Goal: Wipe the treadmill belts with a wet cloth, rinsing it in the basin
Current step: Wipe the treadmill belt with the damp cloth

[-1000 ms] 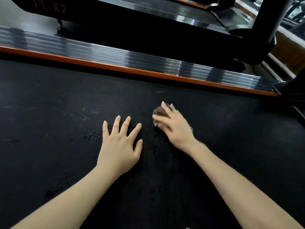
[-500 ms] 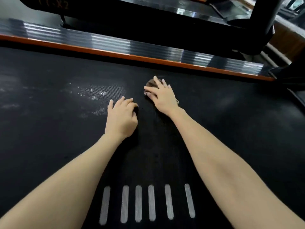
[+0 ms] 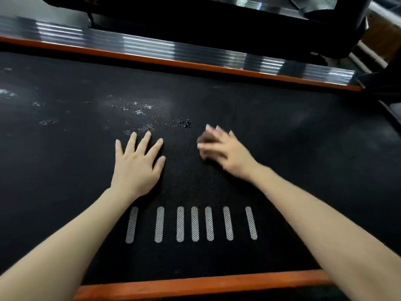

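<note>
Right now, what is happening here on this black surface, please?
A person is wiping a treadmill belt. The right hand, blurred by motion, presses a small dark cloth on the belt. The left hand lies flat beside it, fingers spread. Just beyond the left hand, wet-looking spots glisten.

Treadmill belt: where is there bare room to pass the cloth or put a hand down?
The black textured treadmill belt is bare to the right of the right hand, up to the far orange edge strip. Another bare patch lies left of the flat left hand. It is crowded between the hands, where the small brown cloth sits under the right fingers.
</note>
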